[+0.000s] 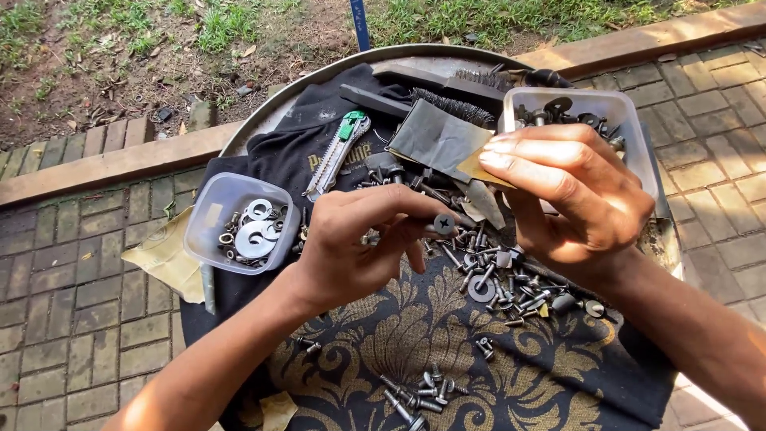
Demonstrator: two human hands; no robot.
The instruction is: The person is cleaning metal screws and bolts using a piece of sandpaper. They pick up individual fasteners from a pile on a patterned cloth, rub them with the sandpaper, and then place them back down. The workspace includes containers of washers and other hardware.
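My left hand [351, 243] grips a metal bolt [441, 224] whose round cross-slotted head points at the camera. My right hand [570, 195] pinches a folded piece of sandpaper [439, 137], dark grey on one face and tan on the other, just above and to the right of the bolt. Below both hands lies a heap of loose bolts and washers [503, 279] on a black cloth with a gold pattern [383, 335].
A clear tub of washers [239, 223] stands at the left; another tub of bolts and nuts [582, 108] sits behind my right hand. A utility knife [339, 152] and wire brushes [447, 96] lie on the round metal tray [263, 120]. Brick paving surrounds it.
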